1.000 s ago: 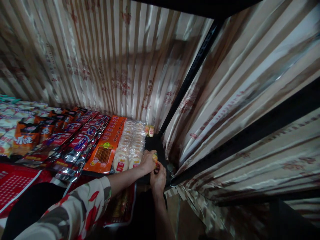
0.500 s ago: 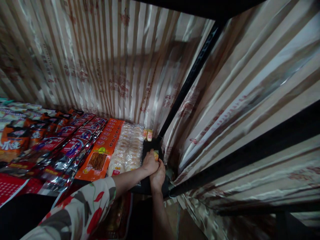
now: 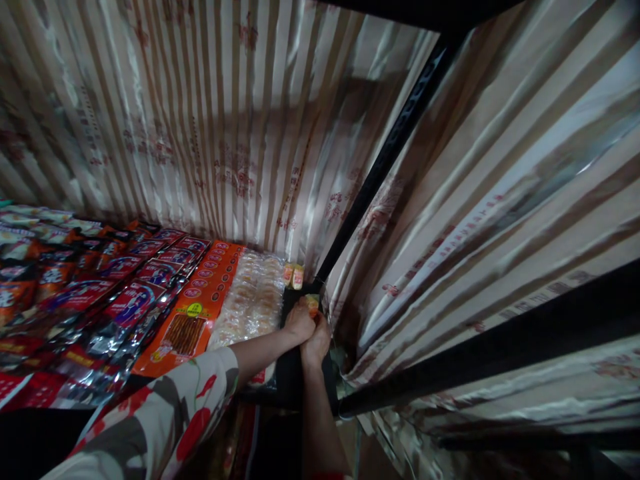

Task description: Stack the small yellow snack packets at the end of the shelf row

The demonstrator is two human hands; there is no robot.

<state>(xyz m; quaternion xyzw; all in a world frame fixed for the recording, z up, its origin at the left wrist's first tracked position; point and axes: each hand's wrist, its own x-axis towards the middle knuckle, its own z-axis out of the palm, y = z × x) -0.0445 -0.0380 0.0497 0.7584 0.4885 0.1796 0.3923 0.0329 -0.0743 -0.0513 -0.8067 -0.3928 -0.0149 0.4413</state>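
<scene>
My left hand and my right hand are pressed together over the black shelf near its back right corner. Both close around a small yellow snack packet, whose top peeks out above my fingers. Two more small yellow packets stand just behind, against the striped cloth. A row of clear-wrapped round crackers lies right beside my left hand. My left sleeve is white with red flowers.
Orange snack packs and several rows of dark red foil packs cover the shelf to the left. Striped brown and cream cloth hangs behind and on the right. A black upright post and a black rail frame the corner.
Both hands have moved farther back along the shelf toward the corner with the small packet, closer to the two standing packets. The view has shifted slightly forward.
</scene>
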